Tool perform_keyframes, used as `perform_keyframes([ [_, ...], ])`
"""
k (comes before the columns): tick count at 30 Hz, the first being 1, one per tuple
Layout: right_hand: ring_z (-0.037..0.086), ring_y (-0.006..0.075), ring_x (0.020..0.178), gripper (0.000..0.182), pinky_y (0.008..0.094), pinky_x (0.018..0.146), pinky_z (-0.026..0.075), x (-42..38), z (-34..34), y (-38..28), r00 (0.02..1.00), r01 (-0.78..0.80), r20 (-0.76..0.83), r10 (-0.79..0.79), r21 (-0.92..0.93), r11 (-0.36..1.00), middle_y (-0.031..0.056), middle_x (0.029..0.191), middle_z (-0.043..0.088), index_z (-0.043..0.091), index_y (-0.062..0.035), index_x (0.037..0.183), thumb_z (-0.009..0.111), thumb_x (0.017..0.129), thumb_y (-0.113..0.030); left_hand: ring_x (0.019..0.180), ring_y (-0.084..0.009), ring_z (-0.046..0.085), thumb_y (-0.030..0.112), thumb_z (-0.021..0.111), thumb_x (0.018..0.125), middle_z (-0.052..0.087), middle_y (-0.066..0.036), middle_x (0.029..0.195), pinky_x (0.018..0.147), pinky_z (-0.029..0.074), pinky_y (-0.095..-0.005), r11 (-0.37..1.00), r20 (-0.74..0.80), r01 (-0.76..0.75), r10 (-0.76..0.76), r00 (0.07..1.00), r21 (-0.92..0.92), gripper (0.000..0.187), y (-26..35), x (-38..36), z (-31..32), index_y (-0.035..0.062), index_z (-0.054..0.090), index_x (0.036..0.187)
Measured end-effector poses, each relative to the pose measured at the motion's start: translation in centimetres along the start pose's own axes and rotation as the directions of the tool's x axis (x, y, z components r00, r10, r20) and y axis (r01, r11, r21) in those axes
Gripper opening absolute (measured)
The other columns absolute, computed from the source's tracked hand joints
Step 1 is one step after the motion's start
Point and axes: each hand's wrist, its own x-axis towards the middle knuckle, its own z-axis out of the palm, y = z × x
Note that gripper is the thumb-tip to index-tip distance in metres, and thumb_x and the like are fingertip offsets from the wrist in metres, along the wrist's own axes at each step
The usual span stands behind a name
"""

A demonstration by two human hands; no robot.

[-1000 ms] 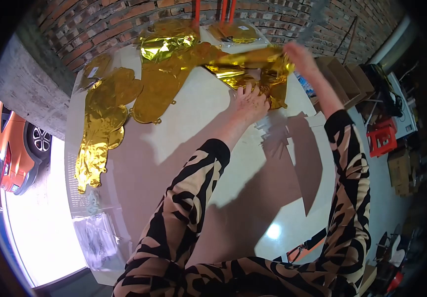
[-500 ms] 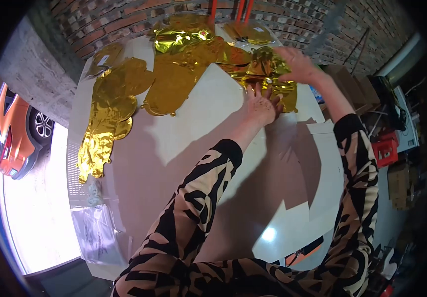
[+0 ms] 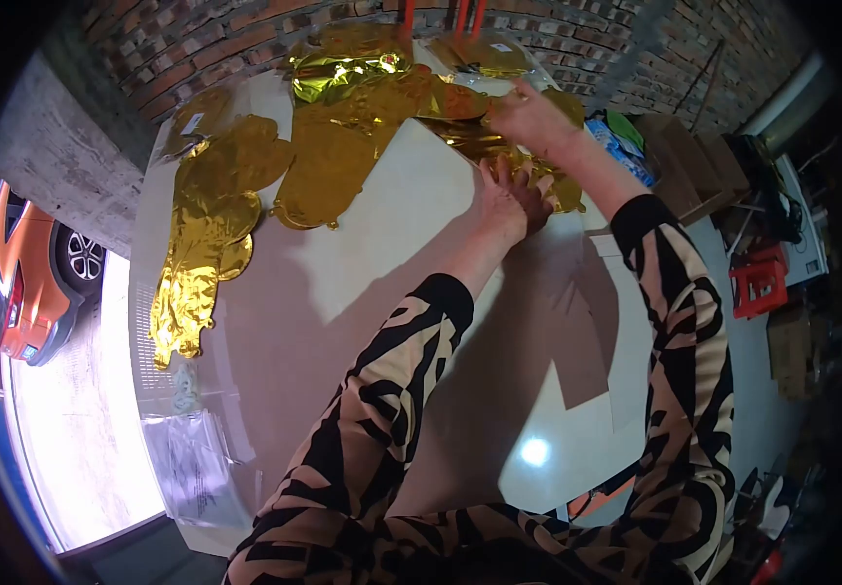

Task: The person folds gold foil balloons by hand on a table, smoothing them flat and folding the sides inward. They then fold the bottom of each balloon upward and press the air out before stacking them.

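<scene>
Flat gold foil balloons (image 3: 328, 171) lie across the back of the white table (image 3: 391, 210). My left hand (image 3: 513, 203) rests palm down at the near edge of the foil on the right, its fingers spread and touching the foil. Just beyond it, my right hand (image 3: 538, 125) has its fingers curled together over a gold foil balloon (image 3: 469, 138) and seems to pinch it; the fingertips are partly hidden. On the left side of the table, a shinier gold foil balloon (image 3: 187, 283) hangs toward the near side in a long crumpled strip.
Clear plastic bags (image 3: 192, 468) lie at the table's left front. Sheets of card (image 3: 577, 366) are on the right part. Cardboard boxes (image 3: 684, 171) and a red stool (image 3: 757, 283) stand to the right. A brick wall (image 3: 245, 44) runs behind, and an orange car (image 3: 36, 283) stands outside at left.
My right hand has moved left across the foil, and its fingers have curled in. My left hand stays nearly in place. A blue-and-green package at the right has come into fuller view.
</scene>
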Motion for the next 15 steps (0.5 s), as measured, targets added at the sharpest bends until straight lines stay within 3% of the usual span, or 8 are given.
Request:
perform_keyframes([
  [1,0.059,0.0210,0.124,0.020,0.0542,0.120,0.034,-0.2,0.0,1.1,0.999,-0.050,0.011,0.050,0.045,0.998,-0.0014,0.101,0.073,0.075,-0.0187,0.102,0.073,0.082,-0.019,0.155,-0.0438,0.020,0.054,0.033,0.105,0.034,-0.009,0.167,0.118,0.010,-0.0726,1.000,-0.003,-0.005,0.005,1.000,-0.007,0.057,0.1,-0.3,-0.4,0.0335,0.043,0.158],
  [2,0.064,0.0199,0.104,0.015,0.0530,0.116,0.037,-0.9,0.0,2.7,0.985,-0.040,-0.168,0.043,0.024,0.999,-0.0017,0.086,0.072,0.075,-0.0172,0.096,0.073,0.082,-0.019,0.155,-0.0445,0.020,0.053,0.033,0.105,0.034,-0.009,0.167,0.118,0.009,-0.0726,1.000,-0.007,-0.012,0.011,1.000,-0.016,0.057,0.0,-0.7,-0.8,0.0334,0.042,0.158],
  [5,0.065,0.0188,0.105,0.011,0.0524,0.115,0.037,-3.1,-2.8,5.1,0.985,-0.165,-0.054,0.163,-0.034,0.986,0.0000,0.088,0.072,0.074,-0.0167,0.092,0.073,0.082,-0.020,0.155,-0.0466,0.020,0.054,0.032,0.106,0.035,-0.010,0.167,0.118,0.009,-0.0725,1.000,-0.018,-0.022,0.022,1.000,-0.022,0.057,-0.3,-0.7,-0.6,0.0334,0.042,0.158],
  [6,0.067,0.0244,0.102,0.010,0.0495,0.105,0.046,-3.9,-3.0,5.9,0.978,-0.207,0.003,0.207,-0.032,0.978,0.0046,0.090,0.072,0.073,-0.0139,0.092,0.070,0.084,-0.019,0.155,-0.0474,0.020,0.054,0.032,0.106,0.035,-0.010,0.167,0.118,0.009,-0.0724,0.999,-0.018,-0.024,0.024,1.000,-0.022,0.057,-0.1,-0.7,-0.7,0.0334,0.043,0.158],
  [9,0.070,0.0317,0.101,0.010,0.0487,0.089,0.055,-5.8,-2.4,6.6,0.944,-0.331,0.082,0.321,0.276,0.902,0.0080,0.093,0.074,0.074,-0.0135,0.092,0.067,0.085,-0.015,0.154,-0.0490,0.020,0.055,0.032,0.106,0.035,-0.010,0.168,0.118,0.010,-0.0724,1.000,-0.029,-0.030,0.030,0.999,0.003,0.057,-0.3,-0.9,-0.5,0.0336,0.043,0.158],
  [10,0.070,0.0368,0.094,0.011,0.0489,0.078,0.057,-6.7,-1.8,6.5,0.956,-0.262,-0.027,0.291,0.363,0.894,0.0142,0.091,0.072,0.072,-0.0084,0.089,0.068,0.083,-0.016,0.154,-0.0485,0.021,0.055,0.033,0.106,0.035,-0.011,0.168,0.118,0.010,-0.0714,0.999,-0.048,-0.040,0.040,0.998,-0.015,0.056,-0.4,-1.1,-0.5,0.0338,0.044,0.157],
  [13,0.070,0.0375,0.088,0.011,0.0494,0.078,0.056,-8.6,-0.4,5.4,0.946,-0.296,0.081,0.313,0.604,0.739,0.0161,0.086,0.072,0.072,-0.0067,0.086,0.070,0.082,-0.017,0.155,-0.0477,0.020,0.053,0.034,0.106,0.034,-0.012,0.167,0.120,0.010,-0.0694,0.999,-0.044,-0.025,0.023,0.999,-0.044,0.056,-0.2,-0.9,-0.9,0.0336,0.045,0.157],
  [15,0.069,0.0380,0.083,0.016,0.0471,0.075,0.054,-9.5,1.1,3.4,0.906,-0.327,0.027,0.422,0.676,0.660,0.0170,0.081,0.071,0.070,-0.0040,0.084,0.075,0.081,-0.018,0.155,-0.0459,0.021,0.048,0.035,0.105,0.033,-0.013,0.168,0.122,0.009,-0.0671,1.000,0.021,-0.017,0.018,1.000,-0.025,0.056,-0.1,-1.1,-1.7,0.0289,0.045,0.157],
])
